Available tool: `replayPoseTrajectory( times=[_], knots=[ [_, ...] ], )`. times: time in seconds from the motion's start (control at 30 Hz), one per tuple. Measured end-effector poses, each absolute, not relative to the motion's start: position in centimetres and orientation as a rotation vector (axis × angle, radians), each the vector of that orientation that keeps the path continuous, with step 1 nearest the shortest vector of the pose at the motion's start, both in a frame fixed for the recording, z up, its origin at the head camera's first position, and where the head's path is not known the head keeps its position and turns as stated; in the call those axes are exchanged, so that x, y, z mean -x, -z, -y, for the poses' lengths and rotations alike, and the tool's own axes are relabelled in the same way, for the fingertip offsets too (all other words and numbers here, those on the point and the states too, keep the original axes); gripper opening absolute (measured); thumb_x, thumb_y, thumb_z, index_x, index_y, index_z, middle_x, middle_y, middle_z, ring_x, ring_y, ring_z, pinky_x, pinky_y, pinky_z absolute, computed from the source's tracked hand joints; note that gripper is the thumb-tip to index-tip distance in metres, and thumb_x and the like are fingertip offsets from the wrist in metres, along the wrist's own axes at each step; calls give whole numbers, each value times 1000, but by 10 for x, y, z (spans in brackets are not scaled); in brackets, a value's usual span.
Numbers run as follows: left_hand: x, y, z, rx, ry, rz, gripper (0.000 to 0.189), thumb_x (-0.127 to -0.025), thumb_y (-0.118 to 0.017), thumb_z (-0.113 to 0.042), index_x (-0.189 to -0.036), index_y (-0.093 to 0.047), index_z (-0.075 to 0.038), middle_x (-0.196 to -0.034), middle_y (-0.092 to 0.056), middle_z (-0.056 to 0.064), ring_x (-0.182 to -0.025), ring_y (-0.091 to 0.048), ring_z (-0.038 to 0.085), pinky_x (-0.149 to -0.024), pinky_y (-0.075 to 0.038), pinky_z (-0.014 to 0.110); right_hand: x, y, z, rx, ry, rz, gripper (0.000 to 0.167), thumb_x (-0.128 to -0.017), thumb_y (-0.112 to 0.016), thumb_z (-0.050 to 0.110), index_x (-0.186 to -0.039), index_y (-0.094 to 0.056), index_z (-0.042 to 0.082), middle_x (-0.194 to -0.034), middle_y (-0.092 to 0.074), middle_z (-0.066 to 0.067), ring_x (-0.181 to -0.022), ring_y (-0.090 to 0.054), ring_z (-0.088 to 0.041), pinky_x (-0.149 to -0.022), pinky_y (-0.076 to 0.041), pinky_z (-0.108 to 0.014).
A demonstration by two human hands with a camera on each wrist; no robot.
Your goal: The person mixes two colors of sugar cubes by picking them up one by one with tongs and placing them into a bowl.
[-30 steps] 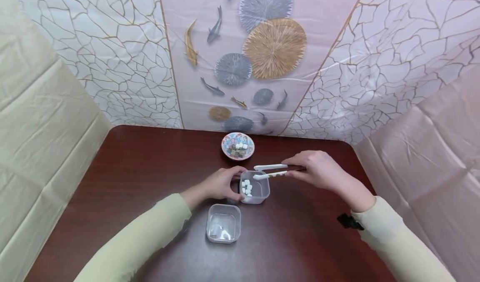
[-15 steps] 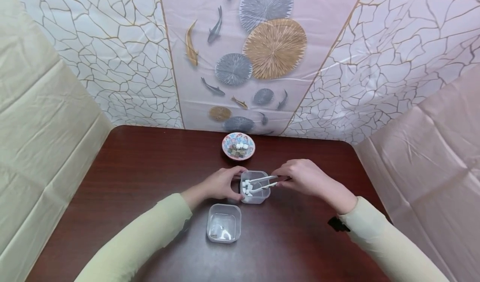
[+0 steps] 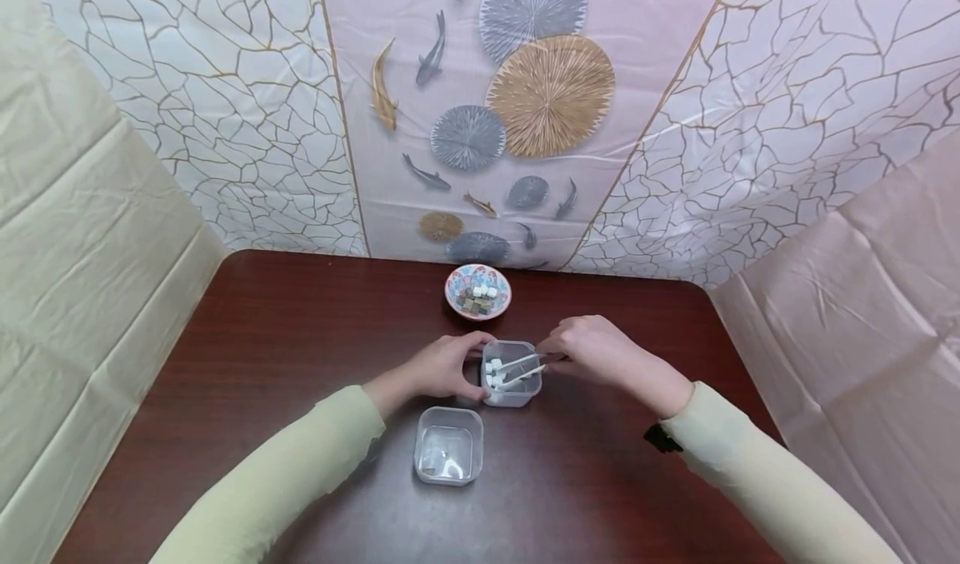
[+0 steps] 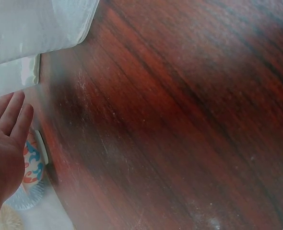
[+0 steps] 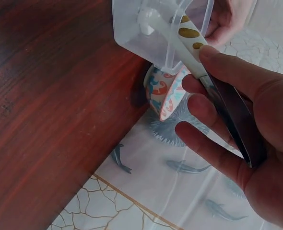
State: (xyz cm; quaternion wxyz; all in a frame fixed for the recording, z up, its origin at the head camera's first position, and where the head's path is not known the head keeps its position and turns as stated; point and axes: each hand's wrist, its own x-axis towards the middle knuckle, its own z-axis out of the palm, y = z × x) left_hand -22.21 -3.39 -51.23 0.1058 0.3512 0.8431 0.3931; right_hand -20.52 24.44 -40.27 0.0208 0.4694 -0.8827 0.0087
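Note:
My left hand point(image 3: 444, 367) grips the left side of a clear square plastic container point(image 3: 531, 394), its thumb in front and fingers behind. Several white cubes point(image 3: 496, 367) sit at the container's left side. In my right hand point(image 3: 594, 349) is a pair of tongs point(image 5: 230, 115) with dark handles and white tips, one tip marked with gold spots. The tips reach down into the container among the cubes, slightly apart. Whether a cube lies between them, I cannot tell. In the left wrist view, only the fingers and palm of the left hand point(image 4: 6, 143) show, beside the container's wall.
Behind the container stands a patterned bowl point(image 3: 504, 306) with white and brown cubes in it. A second clear container point(image 3: 448, 443) sits in front, near the left forearm. Patterned cloth point(image 3: 285, 131) hangs around the back and sides of the dark wooden table point(image 3: 315, 314).
My right hand has moved left and lowered the tongs from above the container's rim into it, among the white cubes. The left hand keeps its hold on the container.

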Motion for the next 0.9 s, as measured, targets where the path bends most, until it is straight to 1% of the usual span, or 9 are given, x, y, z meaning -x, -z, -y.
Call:
replayPoseTrajectory(
  times=[0.2, 0.47, 0.67, 0.73, 0.9],
  knots=[
    [222, 513, 34, -1036, -1168, -2475, 76, -76, -95, -20, -142, -58, -10, -133, -75, 7, -130, -67, 19, -115, -49, 39, 208, 405, -241, -1483, -57, 2700, 13, -84, -90, 15, -93, -80, 16, -86, -77, 5, -78, -69, -17, -66, -57, -38],
    [223, 514, 34, -1056, -1185, -2463, 76, -76, -95, -18, -142, -58, -8, -133, -75, 8, -129, -68, 20, -115, -49, 38, 204, 404, -241, -1467, -81, 2688, 14, -83, -90, 14, -94, -81, 16, -87, -78, 4, -77, -70, -16, -64, -56, -38],
    [223, 515, 33, -1052, -1171, -2474, 76, -76, -94, -20, -143, -58, -8, -132, -75, 7, -129, -68, 18, -114, -50, 39, 202, 400, -245, -1437, -85, 2684, 13, -84, -89, 16, -90, -78, 18, -82, -74, 9, -74, -67, -13, -61, -54, -36],
    [223, 515, 33, -1054, -1163, -2480, 77, -76, -94, -21, -143, -58, -7, -132, -75, 6, -129, -68, 18, -113, -50, 39, 202, 398, -246, -1428, -91, 2676, 13, -84, -89, 16, -92, -79, 18, -84, -74, 10, -75, -68, -12, -62, -55, -35],
    [223, 515, 34, -1060, -1152, -2498, 77, -76, -94, -23, -143, -58, -8, -131, -76, 5, -127, -68, 18, -111, -51, 39, 201, 393, -247, -1410, -128, 2641, 16, -84, -89, 14, -99, -82, 16, -88, -77, 6, -78, -71, -14, -64, -58, -37]
  ],
)
